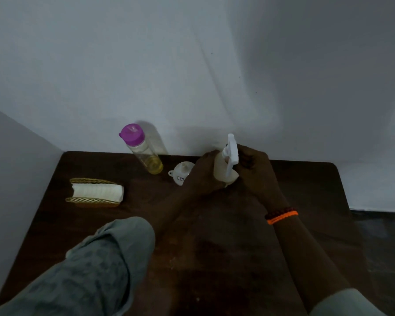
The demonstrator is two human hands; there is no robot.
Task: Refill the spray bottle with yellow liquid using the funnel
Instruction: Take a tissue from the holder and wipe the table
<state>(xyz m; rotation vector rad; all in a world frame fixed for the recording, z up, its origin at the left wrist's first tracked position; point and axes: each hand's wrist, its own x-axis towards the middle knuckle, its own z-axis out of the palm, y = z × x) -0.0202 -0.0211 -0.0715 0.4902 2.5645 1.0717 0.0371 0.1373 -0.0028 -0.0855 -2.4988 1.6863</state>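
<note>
Gripping white spray bottle [224, 169] upright on dark table [306, 224], left hand [203, 174] and right hand [255, 174] fingers clamped around it, funnel [181, 173] just beside, yellow-liquid bottle [144, 151] near.

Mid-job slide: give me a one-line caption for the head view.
Both hands, left hand and right hand, grip the white spray bottle on the dark table; funnel and yellow-liquid bottle wait nearby.
</note>
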